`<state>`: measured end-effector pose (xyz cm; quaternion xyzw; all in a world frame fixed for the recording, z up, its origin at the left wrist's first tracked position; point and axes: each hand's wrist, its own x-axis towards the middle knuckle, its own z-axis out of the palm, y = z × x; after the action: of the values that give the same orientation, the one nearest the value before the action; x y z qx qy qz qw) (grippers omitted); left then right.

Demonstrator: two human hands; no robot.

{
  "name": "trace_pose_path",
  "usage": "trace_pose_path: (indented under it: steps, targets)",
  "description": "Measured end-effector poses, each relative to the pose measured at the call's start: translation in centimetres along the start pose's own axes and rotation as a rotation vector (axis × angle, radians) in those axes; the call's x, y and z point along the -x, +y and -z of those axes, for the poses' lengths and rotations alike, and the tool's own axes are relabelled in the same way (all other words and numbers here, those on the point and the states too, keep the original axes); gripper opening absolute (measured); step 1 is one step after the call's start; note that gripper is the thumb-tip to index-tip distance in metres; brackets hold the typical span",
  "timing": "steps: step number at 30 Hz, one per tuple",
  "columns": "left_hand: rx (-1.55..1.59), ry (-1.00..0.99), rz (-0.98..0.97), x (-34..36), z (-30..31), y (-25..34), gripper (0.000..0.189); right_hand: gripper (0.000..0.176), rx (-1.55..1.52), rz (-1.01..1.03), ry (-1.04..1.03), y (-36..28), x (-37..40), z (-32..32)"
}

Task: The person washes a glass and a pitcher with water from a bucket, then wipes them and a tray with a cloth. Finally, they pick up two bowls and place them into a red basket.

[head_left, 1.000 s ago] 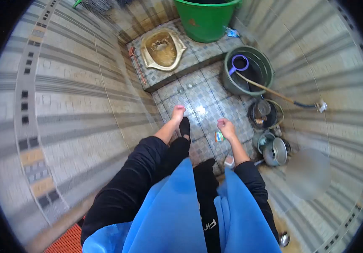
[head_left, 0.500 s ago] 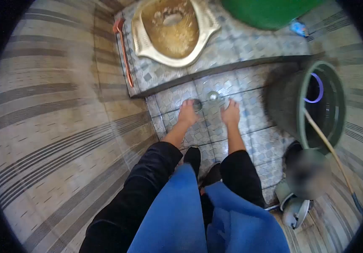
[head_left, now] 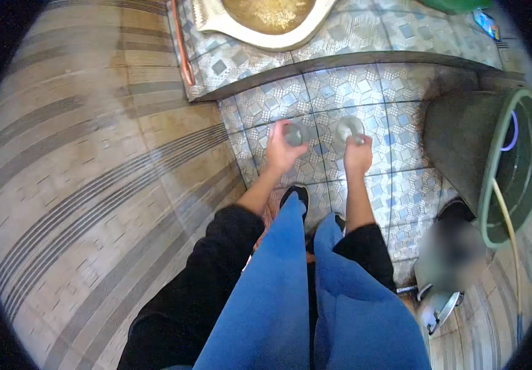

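Observation:
Fingers and thumb of my left hand [head_left: 282, 151] are wrapped round a clear drinking glass [head_left: 297, 132], seen from above over the tiled floor. My right hand [head_left: 358, 158] grips a clear glass mug [head_left: 347, 127] at its near side, where a handle seems to show. The two glasses are side by side, a short gap apart, and slightly blurred.
Ahead is a raised tiled step [head_left: 352, 34] with a squat toilet [head_left: 281, 42]. A red-handled tool [head_left: 182, 49] lies along its left side. A large green bucket [head_left: 463, 148] with a hose [head_left: 505, 213] leans at right, near pots [head_left: 436, 308]. A tiled wall [head_left: 124, 142] rises at left.
My left hand has closed round the glass and my right hand has taken hold of the mug. The view has shifted, with the toilet higher and the bucket further right.

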<state>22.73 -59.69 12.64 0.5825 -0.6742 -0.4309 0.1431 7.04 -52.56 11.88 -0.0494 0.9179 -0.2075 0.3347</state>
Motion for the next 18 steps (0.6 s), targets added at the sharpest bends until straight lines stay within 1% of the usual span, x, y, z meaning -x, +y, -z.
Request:
trace_pose_path:
  steps: [1,2,3,4,5,6,7,8,10,11,12,13,14,16,17,18]
  targets:
    - [-0.009,0.018,-0.053,1.9,1.7,1.6,0.059,0.052,-0.036,0.006,-0.009,-0.1,2.3,2.1]
    - [0.053,-0.022,-0.022,4.1,4.0,4.0,0.060,0.057,-0.075,0.016,-0.013,-0.3,4.9,4.6]
    - [0.121,-0.060,-0.004,6.2,6.2,6.7,0.061,0.062,-0.142,0.059,-0.078,-1.6,8.0,8.0]
    - [0.149,-0.031,-0.025,8.4,8.3,9.5,0.060,0.068,-0.213,0.107,-0.138,-2.9,11.5,11.7]
    - [0.180,0.004,-0.056,10.4,10.7,12.4,0.060,0.065,-0.355,0.241,-0.168,-3.1,14.4,14.3]
    - [0.231,0.021,0.001,12.5,13.7,16.9,0.061,0.063,-0.492,0.388,-0.201,-3.5,17.2,16.9]
    - [0.323,0.006,0.015,14.5,16.9,20.8,0.060,0.065,-0.289,0.413,-0.187,-5.8,20.6,21.4]
    - [0.301,0.004,-0.022,16.1,20.2,24.7,0.061,0.068,-0.086,0.431,-0.161,-8.2,24.2,26.1]
    - [0.293,0.043,-0.099,20.4,26.0,30.4,0.062,0.067,-0.041,0.487,-0.155,-11.3,30.7,33.4]
    - [0.454,0.087,-0.208,22.1,28.2,32.5,0.064,0.067,-0.061,0.547,-0.129,-12.7,33.0,36.5]
    - [0.610,0.131,-0.304,24.3,30.3,34.2,0.065,0.066,-0.143,0.708,-0.101,-13.2,35.5,39.3]
    - [0.642,0.139,-0.327,26.2,32.4,35.6,0.066,0.065,-0.218,0.861,-0.092,-13.3,38.0,42.0]
    - [0.645,0.189,-0.345,28.1,34.3,37.4,0.066,0.065,-0.220,0.910,-0.108,-13.6,40.2,44.4]
    - [0.590,0.135,-0.441,31.9,38.1,40.8,0.064,0.061,-0.161,1.166,-0.040,-14.3,43.5,48.5]
    - [0.622,0.151,-0.508,34.3,39.4,41.5,0.060,0.062,-0.120,1.265,-0.038,-13.9,44.6,50.0]
    - [0.613,0.225,-0.507,36.5,40.7,42.2,0.060,0.063,-0.083,1.360,-0.039,-13.8,45.7,51.3]
